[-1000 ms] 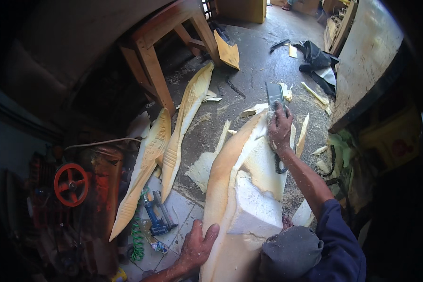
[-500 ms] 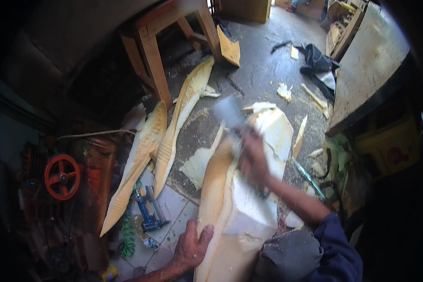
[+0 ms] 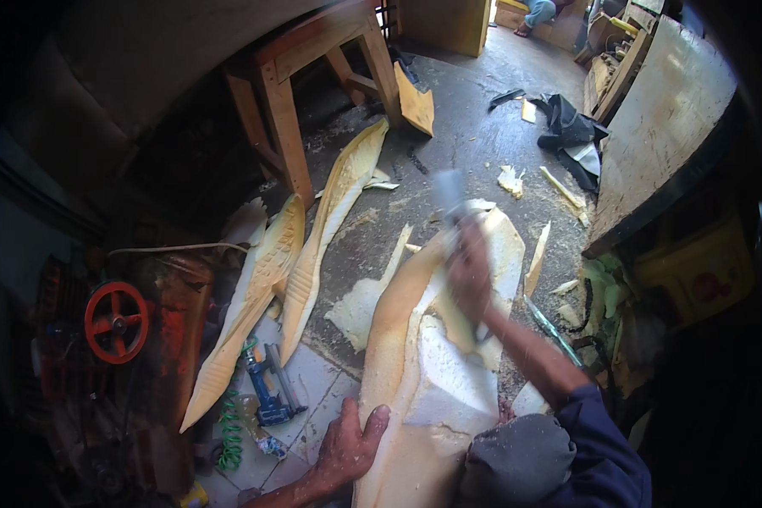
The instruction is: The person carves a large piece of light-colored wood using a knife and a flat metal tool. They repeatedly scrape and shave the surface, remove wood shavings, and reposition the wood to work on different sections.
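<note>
A long block of yellowish-white foam (image 3: 389,364) lies lengthwise in front of me, its left side rounded and tan, its top cut into white facets. My left hand (image 3: 353,440) is closed over the block's near left edge, thumb lying on top. My right hand (image 3: 470,262) grips a flat grey tool (image 3: 450,190), smeared by motion, over the far part of the foam. The tool's exact kind cannot be made out. Two long, ridged foam strips (image 3: 334,203) lie to the left of the block.
Left of the block are a blue air stapler (image 3: 269,394), a green coiled hose (image 3: 229,432) and a machine with a red handwheel (image 3: 117,323). A wooden stool (image 3: 284,110) stands beyond. Foam scraps (image 3: 510,180) and dark cloth (image 3: 567,125) lie on the floor; a board (image 3: 665,127) leans at right.
My right hand and the tool have swung slightly right over the foam, the tool now pointing more directly away from me. My left hand keeps its hold on the foam's edge.
</note>
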The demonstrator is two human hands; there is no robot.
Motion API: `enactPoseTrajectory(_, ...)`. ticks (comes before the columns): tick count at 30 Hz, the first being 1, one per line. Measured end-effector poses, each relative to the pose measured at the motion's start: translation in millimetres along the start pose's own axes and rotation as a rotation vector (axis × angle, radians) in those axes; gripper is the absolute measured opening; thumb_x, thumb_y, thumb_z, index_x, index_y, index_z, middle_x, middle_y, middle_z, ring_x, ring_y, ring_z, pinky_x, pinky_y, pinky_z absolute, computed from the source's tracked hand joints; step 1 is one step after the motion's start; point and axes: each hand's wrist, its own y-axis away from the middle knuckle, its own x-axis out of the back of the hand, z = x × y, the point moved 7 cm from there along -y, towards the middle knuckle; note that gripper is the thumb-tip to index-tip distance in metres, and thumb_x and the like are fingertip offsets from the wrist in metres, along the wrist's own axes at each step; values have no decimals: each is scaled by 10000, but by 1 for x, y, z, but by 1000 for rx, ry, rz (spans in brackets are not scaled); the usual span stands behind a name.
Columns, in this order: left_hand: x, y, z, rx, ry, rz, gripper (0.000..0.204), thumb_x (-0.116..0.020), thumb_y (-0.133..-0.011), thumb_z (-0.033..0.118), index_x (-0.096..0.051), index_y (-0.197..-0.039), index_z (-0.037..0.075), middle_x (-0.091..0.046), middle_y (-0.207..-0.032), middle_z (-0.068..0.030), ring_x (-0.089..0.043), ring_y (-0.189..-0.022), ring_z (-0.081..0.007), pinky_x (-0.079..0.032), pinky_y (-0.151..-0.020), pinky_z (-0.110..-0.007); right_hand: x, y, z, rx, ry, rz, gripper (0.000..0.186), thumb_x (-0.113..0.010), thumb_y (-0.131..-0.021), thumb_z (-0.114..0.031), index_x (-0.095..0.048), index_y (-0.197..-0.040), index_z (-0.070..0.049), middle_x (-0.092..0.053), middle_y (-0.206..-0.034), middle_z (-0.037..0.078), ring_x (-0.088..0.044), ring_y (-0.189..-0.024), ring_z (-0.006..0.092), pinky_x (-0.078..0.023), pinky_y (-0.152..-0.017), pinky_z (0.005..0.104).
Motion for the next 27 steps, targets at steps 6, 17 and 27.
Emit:
enactPoseTrajectory(6,0,-4,-6,12,26,-7,571,-553,-1038,525,-448,-1105,-32,-661,-904,-379,-661,-915,-570,-506,-785,-595,-23,15,-6,-206,-929,-129,526,-566,-1032,-111,-426,-1534,-34,-453,-1521,194,-473,-1380,341,-371,-1181,456)
enactPoseTrajectory(17,1,-5,-11,59,21,-19,446,-540,-1073,439,-491,-1041,-3,-648,-823,-245,-670,-764,-340,-494,-719,-464,4,-10,53,-344,-592,38,449,-539,-1075,-214,-482,-1486,-42,-541,-1370,177,-574,-1208,270,-508,-1026,355)
enactPoseTrajectory(27,2,-6,-21,18,31,20,484,-546,-1059,472,-471,-1094,-4,-656,-829,-289,-659,-818,-483,-497,-750,-544,-13,24,48,-180,-457,-40,456,-484,-1052,-102,-442,-1496,-10,-522,-1396,249,-507,-1303,376,-418,-1127,522)
